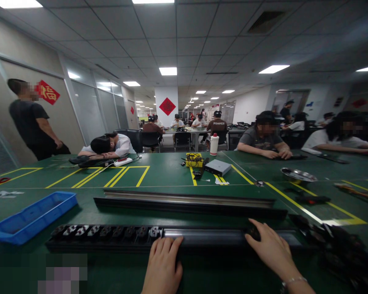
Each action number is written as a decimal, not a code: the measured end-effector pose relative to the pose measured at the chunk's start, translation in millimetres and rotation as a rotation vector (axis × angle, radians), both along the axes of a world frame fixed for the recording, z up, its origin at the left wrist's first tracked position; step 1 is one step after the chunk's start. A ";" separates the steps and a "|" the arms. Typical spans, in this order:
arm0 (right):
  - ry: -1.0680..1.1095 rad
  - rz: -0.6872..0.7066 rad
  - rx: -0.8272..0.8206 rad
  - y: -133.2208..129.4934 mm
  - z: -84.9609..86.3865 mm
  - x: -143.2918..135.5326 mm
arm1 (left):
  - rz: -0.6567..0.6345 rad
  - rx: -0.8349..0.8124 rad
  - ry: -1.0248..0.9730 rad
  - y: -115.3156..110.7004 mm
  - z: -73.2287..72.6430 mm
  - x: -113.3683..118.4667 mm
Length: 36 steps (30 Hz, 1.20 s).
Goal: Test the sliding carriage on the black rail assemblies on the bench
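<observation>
Long black channel: While its left part carries a row of socket-like modules (pixel 105 232), the channel (pixel 208 239) lies lengthwise across the lower middle of the frame, its smooth inner strip bare between the hands.
Left hand: Laid palm down at lower centre, the left hand (pixel 164 255) has its fingers loosely bent over the channel's near edge, beside the last module; it looks relaxed, not clenched.
Right hand: At lower right, the right hand (pixel 271 247) appears to hold a small dark piece (pixel 254 232) between thumb and forefinger, over the channel.
Channel's handling: Probably stiff and fairly light for its length, slick along the smooth strip, and heavier towards the filled left end; best taken by both long walls, one hand near each end.
Small piece's handling: Likely hard and light, best pinched by its sides; the pale metal parts on some modules look easier to bend.
Nearby: Two dark rails (pixel 190 204) lie just beyond the channel, a blue tray (pixel 33 216) at left, and a dark heap (pixel 343 249) at lower right, on the green table (pixel 116 271).
</observation>
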State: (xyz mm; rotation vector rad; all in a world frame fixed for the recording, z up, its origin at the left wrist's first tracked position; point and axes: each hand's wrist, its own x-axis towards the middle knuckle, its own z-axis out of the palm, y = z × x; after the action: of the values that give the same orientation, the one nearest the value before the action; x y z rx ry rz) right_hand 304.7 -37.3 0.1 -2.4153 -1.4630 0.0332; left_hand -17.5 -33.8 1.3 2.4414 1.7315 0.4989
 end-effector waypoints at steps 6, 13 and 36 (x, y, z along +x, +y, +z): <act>0.026 -0.008 0.009 0.7 -2.1 9.3 | -0.005 0.010 -0.037 -0.2 -2.0 -1.1; 0.078 -0.003 0.007 0.7 -0.1 13.3 | -0.002 0.010 -0.035 -0.3 -0.6 -0.4; 0.030 -0.053 0.048 -3.2 -5.8 31.2 | -0.012 0.008 -0.052 -0.2 0.4 -1.4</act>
State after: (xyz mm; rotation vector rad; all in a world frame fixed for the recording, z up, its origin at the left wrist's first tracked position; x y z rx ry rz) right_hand 335.9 -40.4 -5.7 -2.4038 -1.3707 0.0216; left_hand -18.8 -34.0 1.7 2.4202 1.6977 0.5637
